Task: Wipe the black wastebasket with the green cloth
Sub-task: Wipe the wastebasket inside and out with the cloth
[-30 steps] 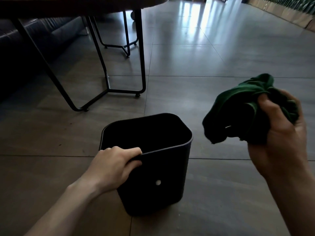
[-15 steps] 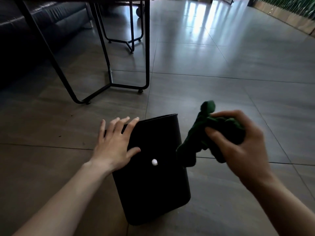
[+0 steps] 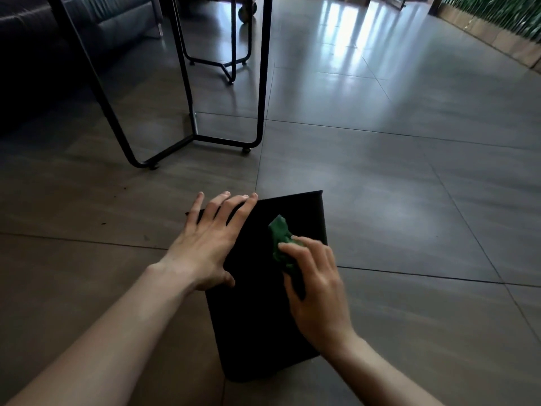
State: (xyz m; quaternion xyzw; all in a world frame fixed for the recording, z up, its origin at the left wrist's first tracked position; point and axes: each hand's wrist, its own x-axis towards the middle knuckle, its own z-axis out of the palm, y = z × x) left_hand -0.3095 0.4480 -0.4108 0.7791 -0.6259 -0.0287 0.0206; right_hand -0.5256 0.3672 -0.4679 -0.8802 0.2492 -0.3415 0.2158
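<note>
Now I'd brace the black wastebasket (image 3: 263, 317) with flat, spread left hand (image 3: 209, 244) fingers (image 3: 222, 206) while right hand (image 3: 316, 291) fingers (image 3: 295, 256), bunched on the green cloth (image 3: 281, 240), press long overlapping strokes.

The wastebasket (image 3: 263, 317) is plain black. On it, the cloth (image 3: 281, 240) is dark green. Beyond the wastebasket, grey floor tiles (image 3: 380, 186) show thin dark seams; table legs (image 3: 260, 83) are black.

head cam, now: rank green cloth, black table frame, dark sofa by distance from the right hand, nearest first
From the right hand:
1. green cloth: under its fingers, pressed on the black wastebasket.
2. black table frame: on the floor beyond the wastebasket, ahead and to the left.
3. dark sofa: far upper left, behind the frame.
</note>
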